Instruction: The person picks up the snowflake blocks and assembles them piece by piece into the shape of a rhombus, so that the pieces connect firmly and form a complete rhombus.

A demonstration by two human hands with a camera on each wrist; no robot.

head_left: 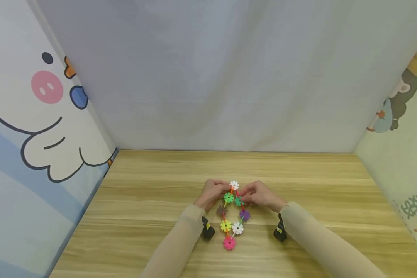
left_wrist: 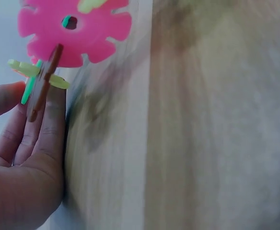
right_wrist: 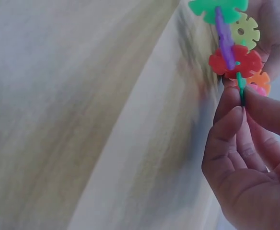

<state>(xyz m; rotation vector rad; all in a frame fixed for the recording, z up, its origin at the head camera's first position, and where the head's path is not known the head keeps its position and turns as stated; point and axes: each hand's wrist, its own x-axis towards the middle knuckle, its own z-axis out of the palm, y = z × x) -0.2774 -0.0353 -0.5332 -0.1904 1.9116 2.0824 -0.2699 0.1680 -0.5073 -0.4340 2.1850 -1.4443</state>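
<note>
A loop of linked, notched plastic snowflake discs stands between the hands in the head view. A white disc [head_left: 234, 185] is at its far end and a pink disc [head_left: 229, 243] at its near end. From the left, my left hand [head_left: 213, 193] grips the loop near the white disc; in the left wrist view the thumb is at a green disc [left_wrist: 30, 85], beside a brown disc [left_wrist: 45, 84]. My right hand [head_left: 258, 194] pinches a green disc [right_wrist: 241, 91] between thumb and finger, just below a red disc [right_wrist: 237, 62] and a purple disc [right_wrist: 225, 40].
The loop and both hands are over a wood-grain table [head_left: 153, 170]. A pale curtain [head_left: 208, 77] hangs along the far edge, with cartoon-printed panels at the left and right. Each wrist wears a small black camera [head_left: 207, 230].
</note>
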